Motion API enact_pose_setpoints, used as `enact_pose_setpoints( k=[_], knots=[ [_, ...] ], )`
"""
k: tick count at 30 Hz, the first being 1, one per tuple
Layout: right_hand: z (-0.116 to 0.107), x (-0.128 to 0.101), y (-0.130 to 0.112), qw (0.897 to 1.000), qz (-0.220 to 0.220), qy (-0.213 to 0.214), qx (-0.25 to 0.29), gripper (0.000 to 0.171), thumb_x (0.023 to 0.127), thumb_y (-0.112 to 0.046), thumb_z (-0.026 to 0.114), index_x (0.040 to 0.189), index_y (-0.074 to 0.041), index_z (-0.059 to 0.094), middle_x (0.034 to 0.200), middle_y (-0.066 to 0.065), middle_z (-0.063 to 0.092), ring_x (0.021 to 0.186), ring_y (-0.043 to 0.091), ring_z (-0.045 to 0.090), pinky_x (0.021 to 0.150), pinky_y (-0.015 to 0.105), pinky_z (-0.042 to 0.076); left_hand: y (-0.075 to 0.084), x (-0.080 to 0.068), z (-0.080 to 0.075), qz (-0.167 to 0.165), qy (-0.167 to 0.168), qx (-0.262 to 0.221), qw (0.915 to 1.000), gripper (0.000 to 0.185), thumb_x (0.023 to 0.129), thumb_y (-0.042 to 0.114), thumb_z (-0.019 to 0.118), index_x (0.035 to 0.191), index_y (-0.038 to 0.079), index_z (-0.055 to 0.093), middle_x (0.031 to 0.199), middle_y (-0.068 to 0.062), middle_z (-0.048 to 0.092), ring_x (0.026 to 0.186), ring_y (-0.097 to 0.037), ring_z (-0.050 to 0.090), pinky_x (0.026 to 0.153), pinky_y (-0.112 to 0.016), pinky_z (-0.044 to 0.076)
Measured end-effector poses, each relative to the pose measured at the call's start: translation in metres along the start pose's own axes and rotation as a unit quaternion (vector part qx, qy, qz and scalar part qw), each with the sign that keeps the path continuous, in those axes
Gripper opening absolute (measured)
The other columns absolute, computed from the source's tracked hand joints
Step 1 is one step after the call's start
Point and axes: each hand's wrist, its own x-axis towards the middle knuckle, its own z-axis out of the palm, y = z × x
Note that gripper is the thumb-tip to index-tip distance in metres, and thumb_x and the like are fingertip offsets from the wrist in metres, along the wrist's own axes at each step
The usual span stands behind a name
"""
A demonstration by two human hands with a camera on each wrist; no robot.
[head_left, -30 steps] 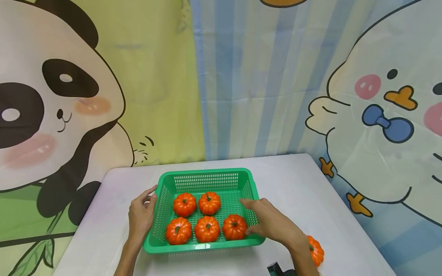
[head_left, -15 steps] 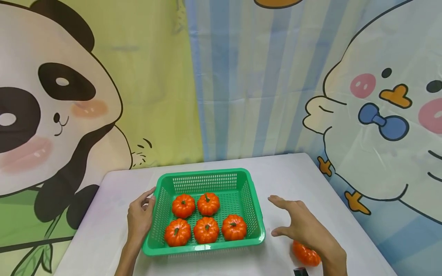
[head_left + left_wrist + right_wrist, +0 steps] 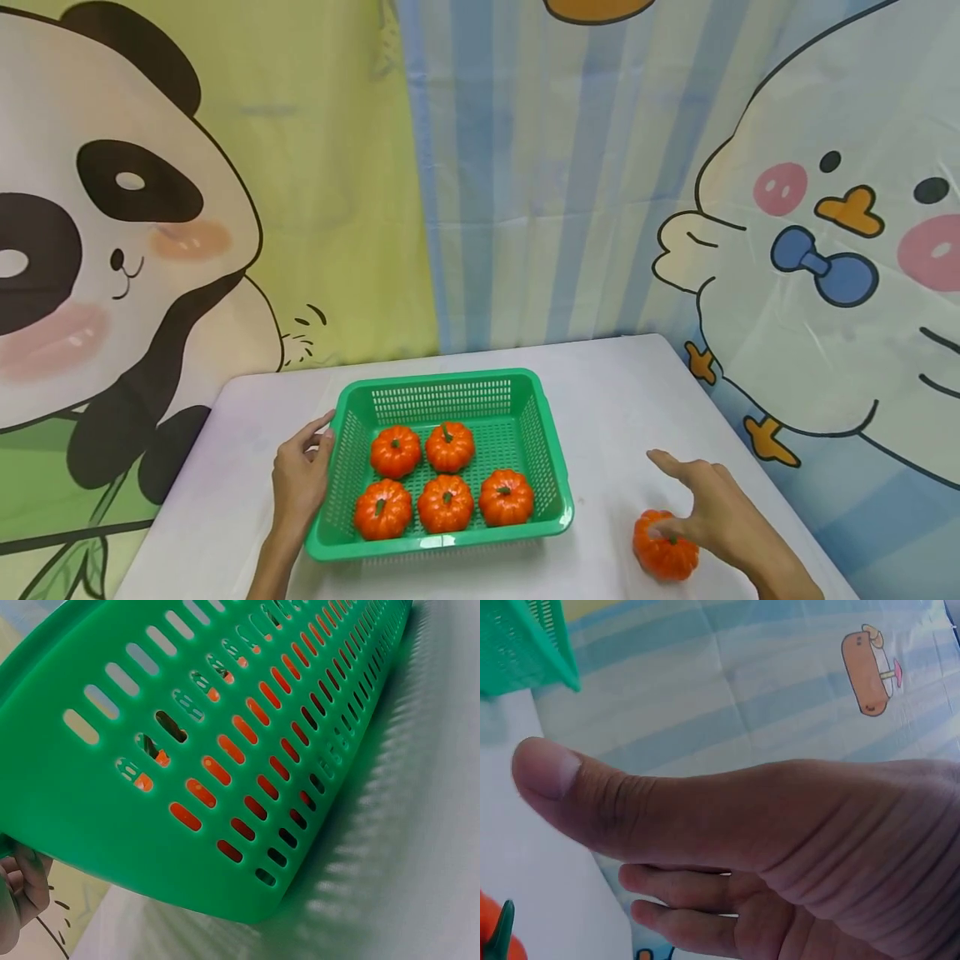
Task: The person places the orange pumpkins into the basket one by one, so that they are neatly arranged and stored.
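Observation:
A green plastic basket with slotted walls stands on the table and holds several orange toy pumpkins. At its left side my left hand grips the rim; the left wrist view shows the curled fingers right at the green edge. One more pumpkin sits on the table to the right of the basket. Over it hovers my right hand, thumb and index finger spread wide, nothing between them. In the right wrist view that pumpkin's green stem shows at the lower left, below the thumb.
The white table extends behind and to the right of the basket. Printed curtains with a panda and a white chick hang close behind its edges.
My right hand has left the basket's right side and moved right, to over the loose pumpkin. My left hand stays at the rim. The basket and the pumpkins in it look unchanged.

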Motion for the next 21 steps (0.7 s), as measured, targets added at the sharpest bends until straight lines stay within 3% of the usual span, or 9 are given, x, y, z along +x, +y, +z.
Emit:
enact_pose_setpoints(
  k=[5,11,21],
  knots=[
    [0.011,0.0,0.014,1.0,0.016,-0.016,0.004,0.11,0.062,-0.035,0.106,0.155,-0.001,0.059,0.143,0.03,0.069,0.124,0.053,0.065,0.096,0.069,0.058,-0.001,0.0,0.0,-0.002,0.001,0.004,1.0,0.037,0.111,0.017,0.06,0.146,0.012,0.072,0.108,-0.025,0.081,0.061,-0.001,0.067,0.055,-0.026,0.049],
    [0.025,-0.001,0.031,0.999,0.038,-0.033,0.002,0.106,0.059,-0.032,0.107,0.15,0.0,0.064,0.13,0.024,0.075,0.115,0.045,0.066,0.091,0.065,0.061,-0.002,0.001,0.003,-0.003,-0.002,-0.004,1.0,0.037,0.111,0.016,0.061,0.146,0.011,0.071,0.109,-0.025,0.08,0.061,-0.002,0.069,0.055,-0.026,0.05],
    [0.039,0.002,0.043,0.996,0.062,-0.065,0.02,0.096,0.056,-0.022,0.108,0.142,0.0,0.071,0.125,0.019,0.077,0.114,0.042,0.069,0.095,0.062,0.061,-0.001,0.001,0.0,-0.001,0.001,0.003,1.0,0.037,0.111,0.015,0.06,0.145,0.011,0.072,0.107,-0.025,0.081,0.059,-0.003,0.067,0.052,-0.027,0.048]
  ],
)
